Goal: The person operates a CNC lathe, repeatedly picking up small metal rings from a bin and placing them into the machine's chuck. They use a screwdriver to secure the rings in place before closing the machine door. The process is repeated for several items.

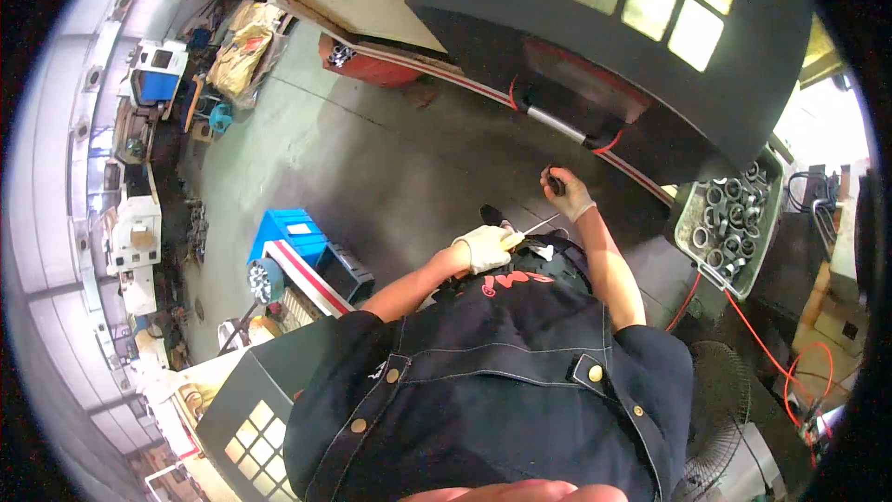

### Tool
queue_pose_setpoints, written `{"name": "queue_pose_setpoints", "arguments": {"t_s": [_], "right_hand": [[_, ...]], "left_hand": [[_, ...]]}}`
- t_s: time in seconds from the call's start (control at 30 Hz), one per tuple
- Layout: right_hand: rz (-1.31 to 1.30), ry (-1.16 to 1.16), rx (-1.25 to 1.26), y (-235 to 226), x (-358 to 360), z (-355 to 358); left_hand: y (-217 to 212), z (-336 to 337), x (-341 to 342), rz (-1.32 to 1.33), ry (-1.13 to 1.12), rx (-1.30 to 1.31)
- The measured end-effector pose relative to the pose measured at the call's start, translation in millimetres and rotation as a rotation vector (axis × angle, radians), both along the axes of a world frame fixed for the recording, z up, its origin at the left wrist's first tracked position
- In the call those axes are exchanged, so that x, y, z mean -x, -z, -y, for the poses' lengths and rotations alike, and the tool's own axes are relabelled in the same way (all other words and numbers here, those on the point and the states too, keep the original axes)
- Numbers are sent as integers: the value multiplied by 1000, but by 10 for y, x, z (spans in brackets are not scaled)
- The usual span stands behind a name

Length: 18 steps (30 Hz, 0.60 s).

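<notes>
In front of my body my left hand [482, 249], in a pale work glove, is closed around the yellow handle [512, 240] of a slim tool. Its thin, pointed metal shaft [541, 224] points up and to the right; whether it is a scraper, a file or a screwdriver I cannot tell. My right hand [573, 197], gloved in the same pale colour with bare-looking fingertips, is raised further forward. Its fingers are curled around a small dark ring-shaped part [555, 185], partly hidden by them. The tool's tip and the part are apart.
A dark machine [595, 56] with a windowed panel and a bar handle stands ahead. At right, a green-grey tray [685, 240] holds several metal rings. Nearby are red hoses [743, 314] and a fan [720, 400]. A blue bin [286, 234] stands left; a red tub [386, 72] lies ahead.
</notes>
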State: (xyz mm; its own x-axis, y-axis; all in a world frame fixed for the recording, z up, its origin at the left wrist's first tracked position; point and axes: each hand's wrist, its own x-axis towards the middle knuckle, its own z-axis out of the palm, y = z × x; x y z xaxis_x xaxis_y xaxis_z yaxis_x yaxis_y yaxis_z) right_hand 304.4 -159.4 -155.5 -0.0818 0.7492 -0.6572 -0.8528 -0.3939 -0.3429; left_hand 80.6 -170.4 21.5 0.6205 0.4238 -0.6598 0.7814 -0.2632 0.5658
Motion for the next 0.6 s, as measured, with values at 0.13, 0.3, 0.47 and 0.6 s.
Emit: {"name": "queue_pose_setpoints", "arguments": {"t_s": [0.13, 0.3, 0.47, 0.6], "right_hand": [[-121, -12, -43, -129, -299, 333], [-153, 134, -48, -307, -511, 667], [-157, 203, -167, -303, -750, 916], [-147, 375, -122, -323, -865, 1063]], "left_hand": [[6, -108, -204, 18, 5, -120], [44, -63, -395, -83, 5, -40], [-132, 110, -570, 78, 204, -120], [-97, 171, -653, 22, 193, -118]]}}
